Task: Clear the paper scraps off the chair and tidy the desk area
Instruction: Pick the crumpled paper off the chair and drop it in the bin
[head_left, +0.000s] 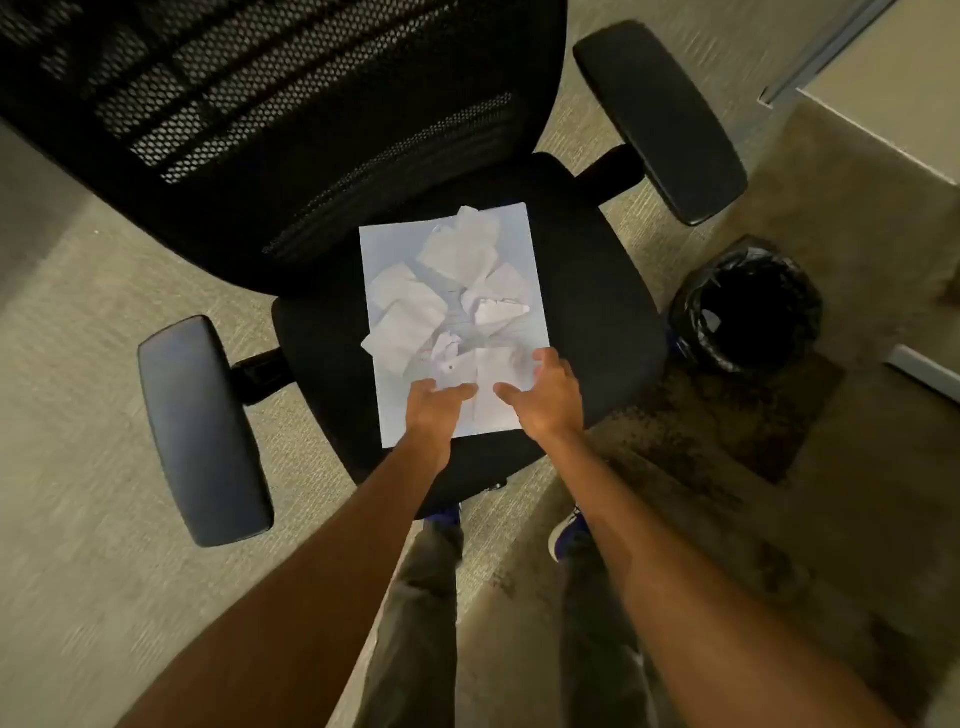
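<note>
Left armrest (200, 431) is bare; mid-frame the paper scraps (447, 296) sit piled on a white sheet (511, 228) on the chair (587, 301) seat. Left hand (434, 410) and right hand (545, 395) rest on its near edge, grip spread, pinching nothing yet, probably to lift it like a tray toward the bin (745, 306) at right.

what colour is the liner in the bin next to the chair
Black and glossy: the bin liner shows in the head view, right of the chair seat.
</note>
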